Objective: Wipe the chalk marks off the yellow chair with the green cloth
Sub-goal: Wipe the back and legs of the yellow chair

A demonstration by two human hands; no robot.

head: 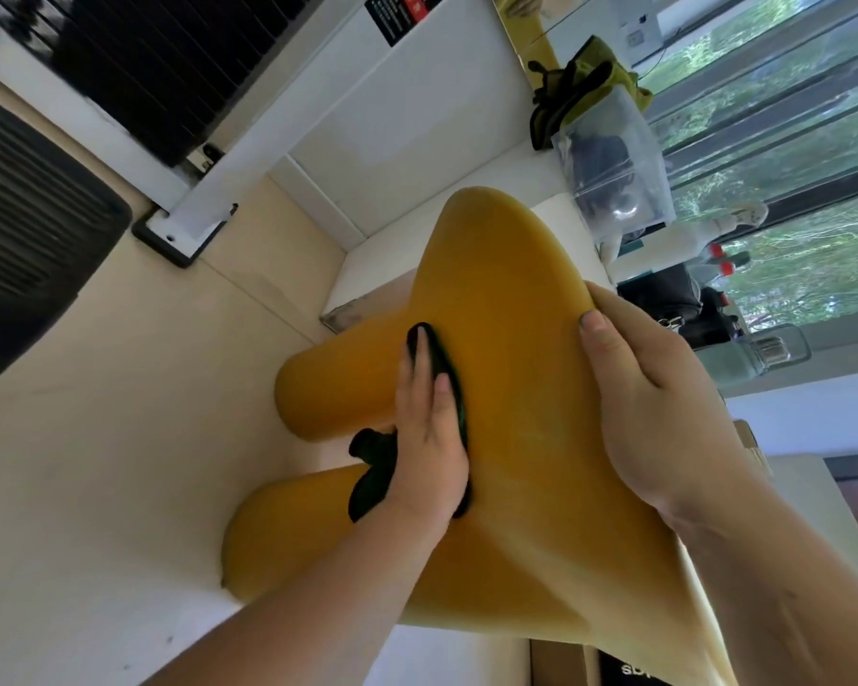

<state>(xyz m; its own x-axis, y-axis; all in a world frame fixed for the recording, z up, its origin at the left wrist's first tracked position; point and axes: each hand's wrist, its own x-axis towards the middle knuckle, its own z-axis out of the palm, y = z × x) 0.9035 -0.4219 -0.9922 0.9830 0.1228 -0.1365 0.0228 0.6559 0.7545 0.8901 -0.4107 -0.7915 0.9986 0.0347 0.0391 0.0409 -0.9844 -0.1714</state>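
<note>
The yellow chair fills the middle of the view, tipped so that two thick round legs point left over the floor. My left hand presses the dark green cloth flat against the chair's underside where the legs join; cloth edges stick out above the fingertips and below the palm. My right hand grips the chair's upper right edge, thumb on the yellow face. I can make out no chalk marks on the visible yellow surface.
Pale floor lies to the left, with a white frame foot and a dark grille behind it. A white ledge at the right holds a clear plastic box, bottles and a dark bag, beside a window.
</note>
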